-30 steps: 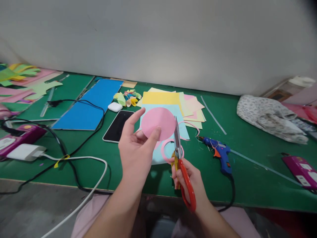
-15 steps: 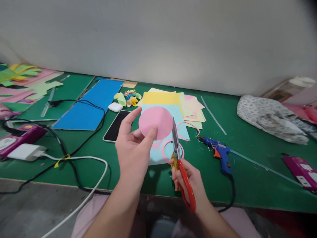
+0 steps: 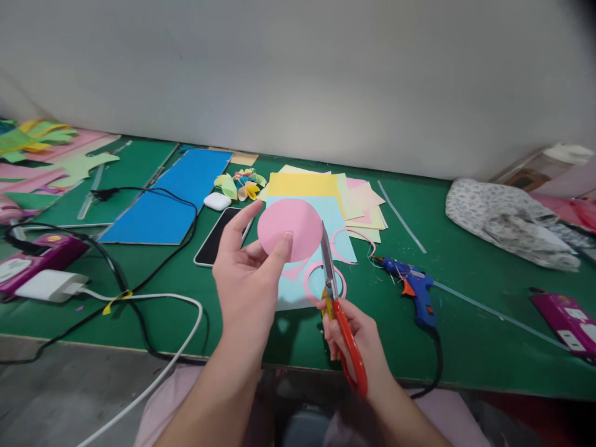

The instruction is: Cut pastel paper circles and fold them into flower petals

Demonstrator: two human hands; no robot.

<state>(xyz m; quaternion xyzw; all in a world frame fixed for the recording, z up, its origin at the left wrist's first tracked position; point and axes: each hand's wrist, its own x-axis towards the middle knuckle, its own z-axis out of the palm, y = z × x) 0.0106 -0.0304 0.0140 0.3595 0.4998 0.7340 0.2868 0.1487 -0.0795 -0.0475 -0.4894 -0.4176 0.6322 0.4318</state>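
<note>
In the foreground, the person's right hand (image 3: 351, 335) wraps around one pair of steel-bladed scissors with red and yellow handles (image 3: 331, 287), its long axis pointing away from the body and leaning slightly left. The left hand (image 3: 251, 273), nearer to one flat pink paper disc (image 3: 286, 223), pinches it under the thumb, index finger raised. The disc is held above a green table (image 3: 465, 273), its right edge at or just beside the blades; I cannot tell whether they touch. Below lie at least two pink paper rings (image 3: 307, 282), one broad, one thin, and one pale-blue paper sheet (image 3: 293, 299). One blue plastic glue gun (image 3: 421, 292) rests rightward; one black-screened phone (image 3: 215, 243) leftward. Farther back: one rounded white case (image 3: 217, 201) and one blue rectangular board (image 3: 172, 198).
</note>
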